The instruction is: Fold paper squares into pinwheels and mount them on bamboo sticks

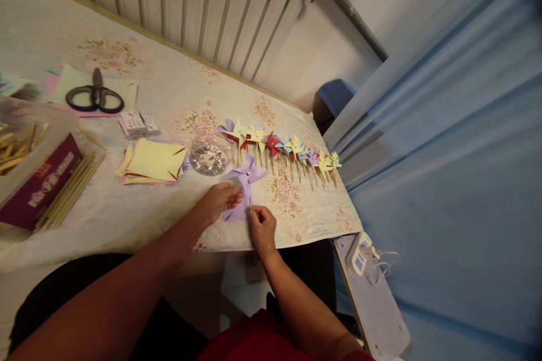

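Observation:
My right hand [263, 228] pinches the thin wooden stick of a purple paper pinwheel [249, 172] near the table's front edge. The pinwheel's blades are folded in, with a small shiny pin at the centre. My left hand [223, 197] is just left of the stick, below the blades, its fingers curled together; whatever is between the fingertips is hidden. Under the hands lies a flat purple paper square [237, 213] with cuts at its corners. Just behind the left hand, a clear round dish [209, 155] holds many small silvery pins.
Finished pinwheels [296, 148] lie in a row on the right. To the left are cut paper squares [156, 161], small white boxes [138, 124], scissors [95, 96] on paper sheets and a box of sticks [46, 186]. A power strip [359, 254] sits beyond the table's right corner.

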Tool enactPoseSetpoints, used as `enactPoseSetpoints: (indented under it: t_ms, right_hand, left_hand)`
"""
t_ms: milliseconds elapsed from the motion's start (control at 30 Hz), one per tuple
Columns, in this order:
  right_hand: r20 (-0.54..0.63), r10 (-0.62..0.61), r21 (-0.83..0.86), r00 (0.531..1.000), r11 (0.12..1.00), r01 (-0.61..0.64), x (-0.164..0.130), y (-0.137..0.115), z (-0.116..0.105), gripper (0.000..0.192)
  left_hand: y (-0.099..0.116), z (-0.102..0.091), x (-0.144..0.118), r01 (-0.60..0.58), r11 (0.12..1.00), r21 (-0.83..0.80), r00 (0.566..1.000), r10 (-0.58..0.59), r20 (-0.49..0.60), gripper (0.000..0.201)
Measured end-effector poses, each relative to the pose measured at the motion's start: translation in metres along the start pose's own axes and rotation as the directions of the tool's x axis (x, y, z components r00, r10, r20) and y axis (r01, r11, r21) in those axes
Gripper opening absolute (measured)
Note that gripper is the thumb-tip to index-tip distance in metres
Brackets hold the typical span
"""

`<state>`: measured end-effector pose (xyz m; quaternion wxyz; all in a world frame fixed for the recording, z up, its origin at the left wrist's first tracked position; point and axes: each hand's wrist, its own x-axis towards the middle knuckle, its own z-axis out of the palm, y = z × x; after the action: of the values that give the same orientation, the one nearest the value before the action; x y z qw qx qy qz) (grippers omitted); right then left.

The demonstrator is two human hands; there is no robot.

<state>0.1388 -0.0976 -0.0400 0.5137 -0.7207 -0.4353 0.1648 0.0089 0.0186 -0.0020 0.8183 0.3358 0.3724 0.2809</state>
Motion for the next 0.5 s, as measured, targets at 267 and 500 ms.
enactPoseSetpoints:
  t_ms: [267,500]
  right_hand:
    - [0.003,0.01,0.02,1.0,1.0,-0.01,0.0,0.0005,0.0009,0.018]
    - [-0.002,0.022,0.043,1.0,0.999,-0.022,0.0003,-0.0002,0.0014,0.018]
  left_hand:
    - [-0.0016,0.0017,-0.001,0.006,0.999,-0.036,1.0,-0.005,0.004,0.026]
    - [-0.0082,0.0056,-0.0008,0.01,1.0,0.008,0.998,-0.01,0.059,0.021]
